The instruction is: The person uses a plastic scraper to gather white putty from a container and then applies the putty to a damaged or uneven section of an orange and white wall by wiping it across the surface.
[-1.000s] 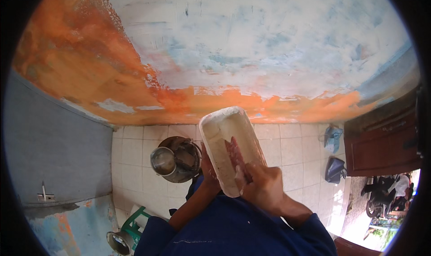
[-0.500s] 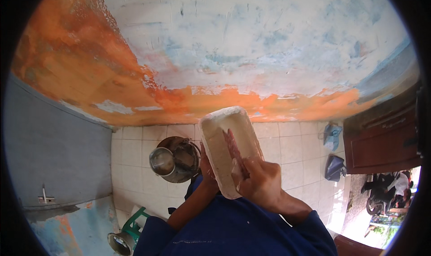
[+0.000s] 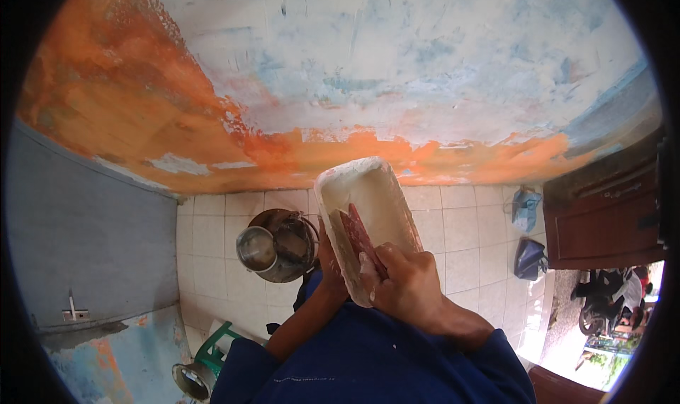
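Note:
In front of my body I hold a long off-white plastic trough (image 3: 354, 167), its rim and inside smeared with pale putty. My left hand (image 3: 330, 264) grips its left side; most of the fingers are hidden behind the trough. My right hand (image 3: 405, 280) is closed around a red-brown putty scraper (image 3: 362, 240). The scraper's far end is inside the trough, by its left wall. Whitish smears mark the right thumb and fingers.
Ahead stands a wall (image 3: 397, 64) with white, blue and orange patches. On the tiled floor are a dirty round container with a metal pot (image 3: 256, 249), a green plastic stool (image 3: 212, 351) and two bags (image 3: 529, 259). A brown door (image 3: 602, 220) is at right, with a motorcycle outside.
My right hand has moved the scraper leftward in the trough, to the left wall. The trough has shifted slightly upward in view. My left hand keeps its grip.

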`<action>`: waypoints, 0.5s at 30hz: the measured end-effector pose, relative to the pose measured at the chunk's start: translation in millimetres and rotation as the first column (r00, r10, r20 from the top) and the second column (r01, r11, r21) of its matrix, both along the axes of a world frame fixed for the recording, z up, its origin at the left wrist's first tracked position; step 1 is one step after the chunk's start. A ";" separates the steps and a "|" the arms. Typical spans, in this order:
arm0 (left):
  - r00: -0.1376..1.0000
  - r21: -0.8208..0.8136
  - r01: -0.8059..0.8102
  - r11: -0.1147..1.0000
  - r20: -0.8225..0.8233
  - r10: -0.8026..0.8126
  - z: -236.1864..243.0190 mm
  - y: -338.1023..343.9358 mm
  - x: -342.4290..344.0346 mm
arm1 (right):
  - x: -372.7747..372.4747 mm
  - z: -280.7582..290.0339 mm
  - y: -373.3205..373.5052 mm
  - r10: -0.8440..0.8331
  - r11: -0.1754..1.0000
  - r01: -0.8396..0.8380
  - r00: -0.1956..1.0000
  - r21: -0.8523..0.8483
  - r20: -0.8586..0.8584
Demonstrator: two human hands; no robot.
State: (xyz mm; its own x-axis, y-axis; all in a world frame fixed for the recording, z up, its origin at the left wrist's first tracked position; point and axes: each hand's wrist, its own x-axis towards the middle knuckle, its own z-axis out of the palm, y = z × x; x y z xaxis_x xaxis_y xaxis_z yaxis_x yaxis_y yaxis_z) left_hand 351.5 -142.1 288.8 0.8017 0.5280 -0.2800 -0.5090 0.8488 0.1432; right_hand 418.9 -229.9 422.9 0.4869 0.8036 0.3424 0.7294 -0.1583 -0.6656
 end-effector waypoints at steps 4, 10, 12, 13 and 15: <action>0.996 -0.043 -0.026 0.999 0.090 0.030 26.2 1.3 4.8 | 10.4 -1.9 13.4 -0.070 0.997 0.066 0.989 0.030 0.130; 0.989 0.040 0.008 0.999 0.150 -0.013 16.6 1.9 -4.2 | 4.3 4.7 7.9 -0.056 0.998 0.056 0.998 0.030 0.011; 0.990 -0.051 -0.028 0.998 0.140 0.035 27.0 3.6 3.3 | -3.2 4.6 7.2 -0.064 0.997 0.065 0.998 0.046 -0.026; 0.992 -0.030 -0.034 0.999 0.117 0.037 23.6 4.6 2.0 | -8.9 -0.7 9.4 -0.058 0.997 0.059 0.998 0.057 -0.015; 0.996 0.010 -0.051 0.999 0.070 0.050 3.8 6.1 -4.3 | -13.9 -4.1 8.8 -0.024 0.999 0.024 1.000 0.044 0.000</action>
